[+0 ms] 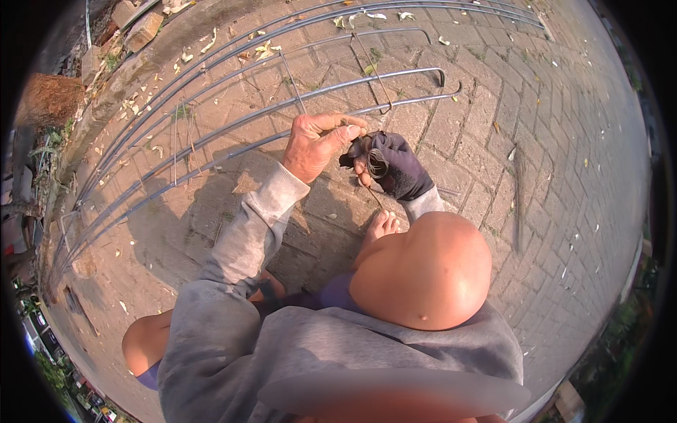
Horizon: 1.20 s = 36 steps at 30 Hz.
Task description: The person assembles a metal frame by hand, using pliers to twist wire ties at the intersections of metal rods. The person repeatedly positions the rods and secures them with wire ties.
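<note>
My left hand (315,146), bare, is closed with thumb and forefinger pinched together just past the nearest steel rod. What lies between those fingertips is too small to make out. My right hand (399,168), in a dark glove with bare fingertips showing, is closed around a small coil of thin wire (377,164). A thin straight piece hangs down from it toward my foot. Beyond both hands lies a frame of long steel rods (331,88) with hooked ends. Thin cross rods (371,65) link them.
Herringbone paving (564,183) spreads around me, with dry leaves scattered on it. A kerb (106,106), bricks (144,32) and a stump (49,100) stand at the far left. My bare foot (384,223) and raised knee (423,268) are close below the right hand.
</note>
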Each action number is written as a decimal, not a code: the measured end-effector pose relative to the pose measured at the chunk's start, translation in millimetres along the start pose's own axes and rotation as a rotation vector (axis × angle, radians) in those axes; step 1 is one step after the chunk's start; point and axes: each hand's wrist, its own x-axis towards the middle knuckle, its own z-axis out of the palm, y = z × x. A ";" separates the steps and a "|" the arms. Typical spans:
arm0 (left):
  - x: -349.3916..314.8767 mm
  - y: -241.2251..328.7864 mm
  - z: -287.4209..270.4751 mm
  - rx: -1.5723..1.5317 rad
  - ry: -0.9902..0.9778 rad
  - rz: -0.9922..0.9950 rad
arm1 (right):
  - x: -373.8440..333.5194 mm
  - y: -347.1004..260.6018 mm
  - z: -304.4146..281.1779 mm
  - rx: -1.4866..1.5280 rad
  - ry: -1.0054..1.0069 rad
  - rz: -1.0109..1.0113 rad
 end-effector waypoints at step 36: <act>-7.4 0.6 19.1 -0.072 0.247 0.126 | -14.4 19.7 -31.7 0.413 0.841 0.158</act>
